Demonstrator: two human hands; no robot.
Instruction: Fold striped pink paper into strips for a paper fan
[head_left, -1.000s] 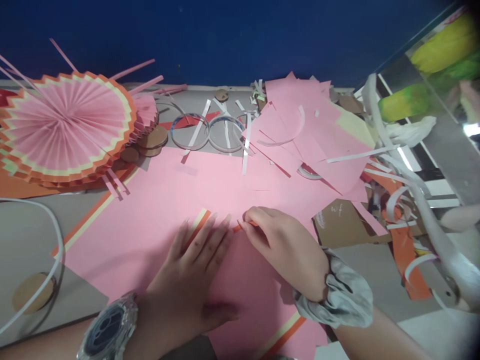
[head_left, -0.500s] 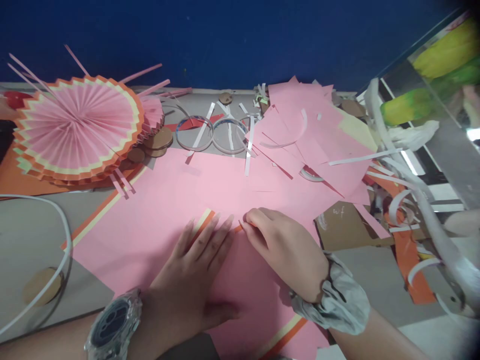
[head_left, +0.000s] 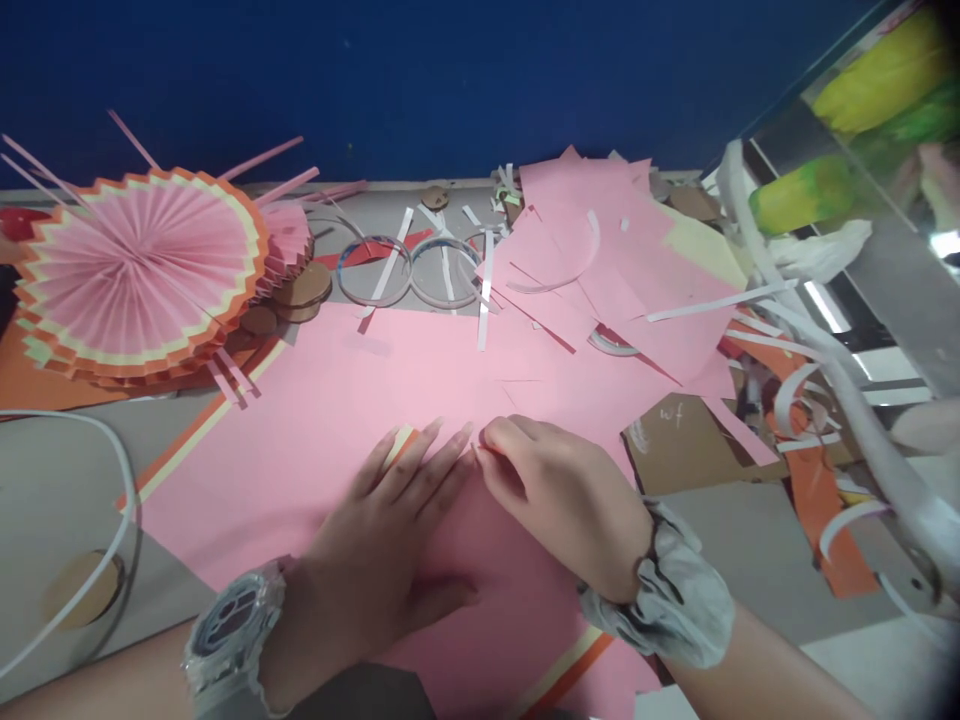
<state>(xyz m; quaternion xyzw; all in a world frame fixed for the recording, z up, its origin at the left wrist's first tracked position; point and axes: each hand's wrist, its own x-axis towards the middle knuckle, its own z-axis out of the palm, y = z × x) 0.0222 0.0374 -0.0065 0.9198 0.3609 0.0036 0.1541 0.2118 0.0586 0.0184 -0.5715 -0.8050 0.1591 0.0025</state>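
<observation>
A large pink paper sheet (head_left: 300, 480) with cream and orange bands along its edges lies on the table. My left hand (head_left: 397, 510) rests flat on it, fingers stretched out. Between those fingers shows a cream-and-orange striped bit of paper (head_left: 399, 445). Just to the right, my right hand (head_left: 555, 480) is closed, thumb and forefinger pinched on an edge of the paper by my left fingertips. Most of what it pinches is hidden by the fingers.
A pleated pink paper fan (head_left: 142, 270) with an orange rim stands at the left back. Tape rolls (head_left: 375, 303) lie behind the sheet, beside a pile of pink paper (head_left: 600, 260). A white cable (head_left: 124, 470) curves at left. Cardboard (head_left: 675, 445) and paper scraps (head_left: 817, 510) lie right.
The view has shifted slightly. Both hands keep nearly the same place on the paper; the orange edge that showed between them is now mostly covered.
</observation>
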